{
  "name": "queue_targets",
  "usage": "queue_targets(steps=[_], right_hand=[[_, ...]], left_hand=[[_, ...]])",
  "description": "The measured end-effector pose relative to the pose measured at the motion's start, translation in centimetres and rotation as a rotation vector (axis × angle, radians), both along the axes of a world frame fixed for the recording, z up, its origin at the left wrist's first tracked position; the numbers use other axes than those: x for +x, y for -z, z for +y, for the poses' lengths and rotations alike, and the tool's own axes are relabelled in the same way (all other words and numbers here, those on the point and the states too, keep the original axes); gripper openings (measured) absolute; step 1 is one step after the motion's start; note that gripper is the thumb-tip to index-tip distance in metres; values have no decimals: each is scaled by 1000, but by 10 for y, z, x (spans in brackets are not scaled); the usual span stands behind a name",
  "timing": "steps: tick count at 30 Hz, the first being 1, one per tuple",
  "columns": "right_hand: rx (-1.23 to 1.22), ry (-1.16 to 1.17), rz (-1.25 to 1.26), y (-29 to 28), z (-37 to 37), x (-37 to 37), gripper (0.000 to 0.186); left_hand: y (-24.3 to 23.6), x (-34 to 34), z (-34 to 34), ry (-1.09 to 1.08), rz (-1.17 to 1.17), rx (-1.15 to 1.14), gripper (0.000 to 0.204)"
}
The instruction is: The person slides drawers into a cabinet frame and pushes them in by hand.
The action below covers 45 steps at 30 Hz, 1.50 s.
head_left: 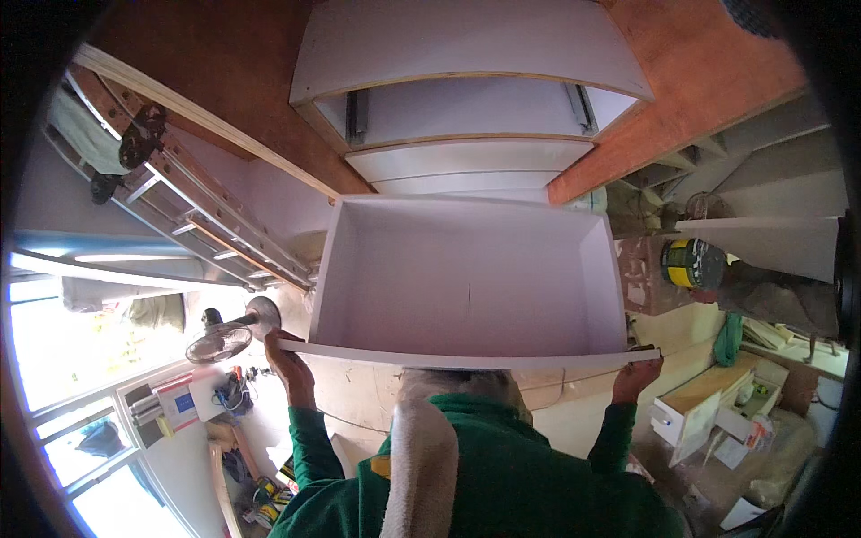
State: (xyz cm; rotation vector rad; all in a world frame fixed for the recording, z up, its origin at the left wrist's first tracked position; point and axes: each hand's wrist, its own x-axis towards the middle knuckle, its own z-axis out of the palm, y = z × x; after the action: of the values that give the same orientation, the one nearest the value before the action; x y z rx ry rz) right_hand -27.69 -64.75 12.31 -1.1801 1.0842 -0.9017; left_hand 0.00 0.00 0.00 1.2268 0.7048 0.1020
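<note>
A white drawer box (466, 278) is held out level in front of me. My left hand (287, 363) is closed on the left end of its near panel. My right hand (639, 372) grips the right end of the same panel, with a small dark fitting (641, 348) beside it. Beyond the drawer is a white cabinet (466, 40) with an open slot (466, 109) and dark metal runners (357, 117) along its sides. White drawer fronts (466, 163) sit below the slot. The drawer is apart from the slot.
Reddish-brown wood panels (700, 81) flank the cabinet. On the left are a metal ladder (206, 211) and a standing fan (224, 339). To the right are a black-and-yellow tub (692, 263) and a small white-fronted unit (695, 412) among clutter.
</note>
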Motion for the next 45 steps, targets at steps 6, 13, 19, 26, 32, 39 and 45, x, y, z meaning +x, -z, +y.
queue_targets(steps=[6, 13, 19, 26, 32, 39, 45], right_hand=[[180, -85, -260, 132, 65, 111, 19], [76, -168, -225, 100, 1, 146, 25], [355, 73, -393, 92, -28, 167, 30], [437, 15, -481, 114, -62, 184, 31], [359, -181, -549, 138, -87, 184, 27], [368, -66, -555, 139, -86, 217, 23], [442, -115, -637, 153, -102, 225, 25]], left_hand=[[-79, 112, 115, -56, -150, 132, 21], [-57, 113, 55, -141, -218, 39, 16], [-48, 119, 30, -207, -221, -98, 19], [-31, 120, 37, -204, -280, -118, 30], [-41, 125, 7, -171, -304, -211, 27], [-37, 126, 0, -272, -307, -231, 25], [-10, 127, 17, -250, -320, -256, 30]])
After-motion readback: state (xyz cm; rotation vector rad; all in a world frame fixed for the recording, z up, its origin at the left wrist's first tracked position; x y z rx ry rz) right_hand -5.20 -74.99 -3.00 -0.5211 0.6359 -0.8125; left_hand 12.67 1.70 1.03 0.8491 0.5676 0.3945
